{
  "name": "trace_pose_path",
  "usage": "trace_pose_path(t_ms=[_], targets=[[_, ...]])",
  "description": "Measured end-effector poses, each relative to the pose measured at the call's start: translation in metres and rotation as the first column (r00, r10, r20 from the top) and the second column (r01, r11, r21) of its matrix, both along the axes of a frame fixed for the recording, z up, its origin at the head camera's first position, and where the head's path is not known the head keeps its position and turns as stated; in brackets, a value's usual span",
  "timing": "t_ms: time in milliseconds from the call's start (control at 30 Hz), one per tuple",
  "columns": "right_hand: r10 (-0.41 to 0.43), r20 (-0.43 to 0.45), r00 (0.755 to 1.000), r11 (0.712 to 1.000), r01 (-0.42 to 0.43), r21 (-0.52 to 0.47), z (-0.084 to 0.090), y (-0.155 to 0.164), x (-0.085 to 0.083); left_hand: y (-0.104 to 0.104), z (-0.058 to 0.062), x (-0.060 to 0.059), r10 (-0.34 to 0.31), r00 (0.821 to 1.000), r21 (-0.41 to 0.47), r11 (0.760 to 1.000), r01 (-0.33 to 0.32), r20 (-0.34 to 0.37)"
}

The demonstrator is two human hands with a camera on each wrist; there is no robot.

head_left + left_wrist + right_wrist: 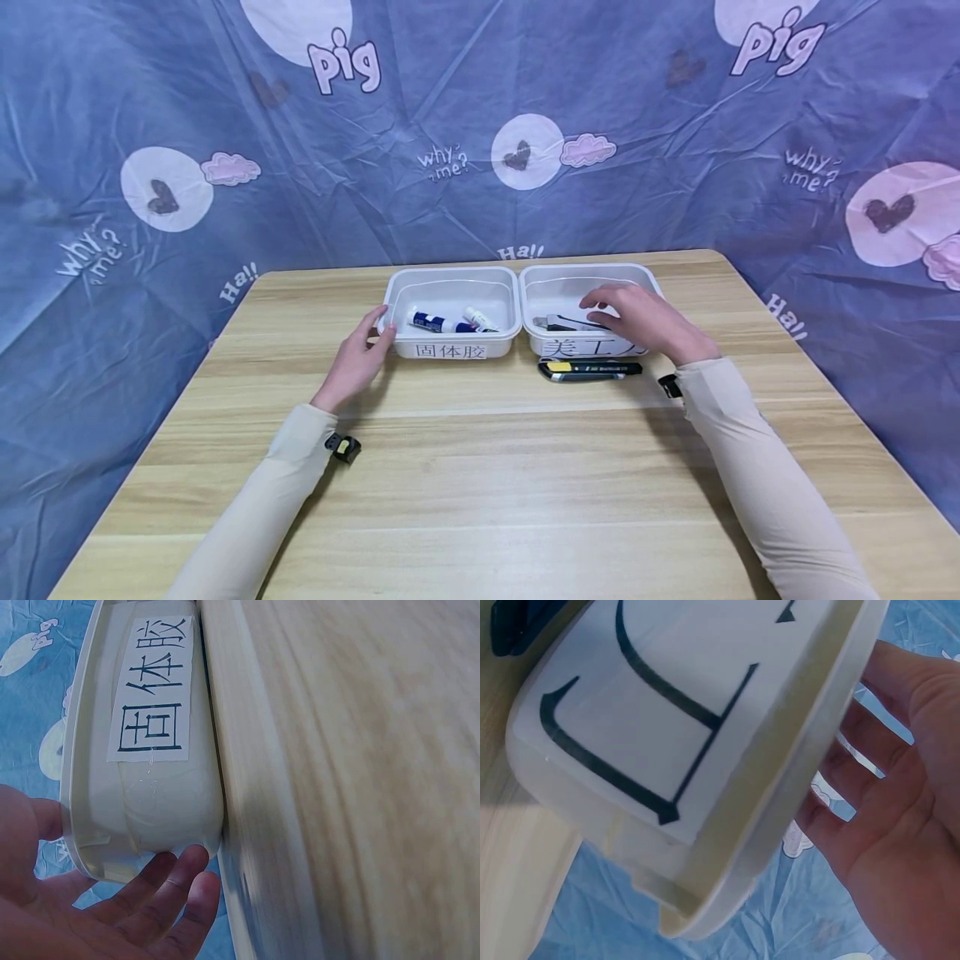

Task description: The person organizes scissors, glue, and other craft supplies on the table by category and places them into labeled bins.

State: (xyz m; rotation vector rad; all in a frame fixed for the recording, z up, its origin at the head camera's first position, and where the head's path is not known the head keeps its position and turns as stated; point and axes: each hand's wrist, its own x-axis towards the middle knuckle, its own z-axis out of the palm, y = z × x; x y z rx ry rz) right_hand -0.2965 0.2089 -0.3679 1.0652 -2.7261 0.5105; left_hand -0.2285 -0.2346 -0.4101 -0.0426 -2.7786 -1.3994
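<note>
My left hand (362,354) rests at the left front corner of a white plastic box (457,275), fingers spread along its end wall and thumb at the rim in the left wrist view. Blue-and-white glue sticks (429,321) lie inside. Over a second white box (592,271), my right hand (637,317) reaches in from the right with loosely bent fingers and nothing visible in them. Below its fingertips are grey and black utility knives (558,323), partly hidden by the front rim. Just in front of that box lies a black, yellow and grey utility knife (592,368).
The boxes stand side by side towards the back of a wooden table (465,467). Each has a printed paper label on its front, the left label (451,352) fully visible. A blue patterned cloth (420,167) hangs behind the table.
</note>
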Motion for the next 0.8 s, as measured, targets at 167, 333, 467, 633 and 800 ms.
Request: trace_pose_path(t_ms=[167,333,467,633,800], targets=[[0.000,-0.011,1.000,1.000,0.000,0.004,0.003,0.000,0.004,0.001,0.000,-0.001,0.001,1.000,0.000,1.000,-0.001,0.006],[0.017,-0.036,0.999,1.000,-0.017,0.014,0.004,0.003,0.010,0.001,0.001,-0.002,0.000,1.000,0.000,1.000,0.000,0.010],[0.026,-0.068,0.997,0.999,-0.025,0.024,0.004,0.005,0.016,0.000,0.000,-0.002,0.006,1.000,0.001,1.000,-0.006,0.013],[0.021,-0.101,0.995,1.000,-0.019,0.021,0.002,0.008,0.025,0.000,-0.001,-0.002,0.014,1.000,-0.011,1.000,-0.014,0.015],[0.025,-0.137,0.990,0.999,-0.021,0.028,-0.002,0.011,0.032,0.000,-0.001,-0.002,0.017,1.000,-0.012,1.000,-0.017,0.005]])
